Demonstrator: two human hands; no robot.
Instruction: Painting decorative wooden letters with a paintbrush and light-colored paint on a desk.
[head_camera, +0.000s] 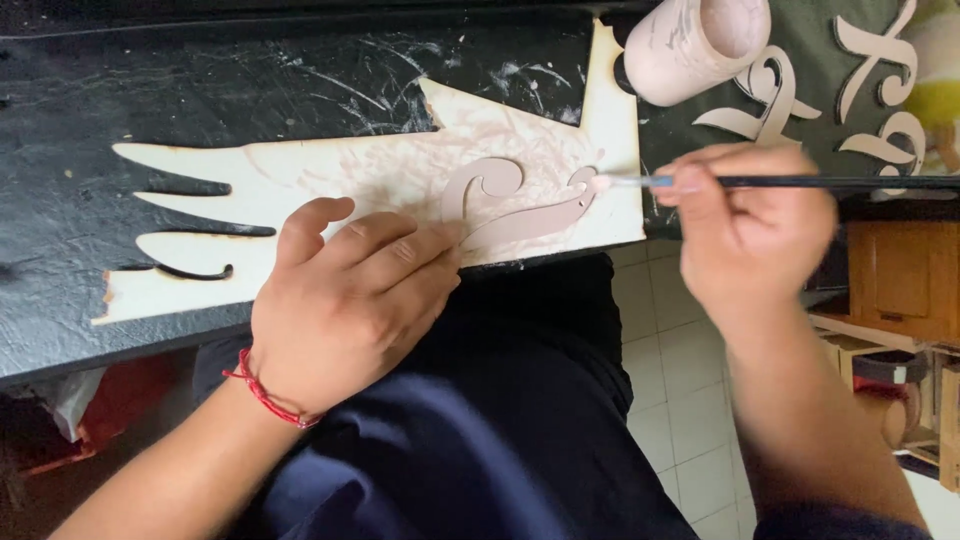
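A small curly wooden cutout (510, 200), painted pale pink, lies on a larger sheet of light scrap wood (250, 185). My left hand (345, 300), with a red cord at the wrist, rests on the sheet, and its fingertips press on the cutout's lower left end. My right hand (745, 235) grips a thin dark-handled paintbrush (800, 182) held level; the brush tip touches the cutout's right end.
The sheet lies on a black, paint-smeared work surface (90, 110). A pink-smeared paint jar (695, 45) lies on its side at top right, next to pale letter cutouts (880, 60) on a dark green board. Tiled floor and wooden boxes (900, 285) are at right.
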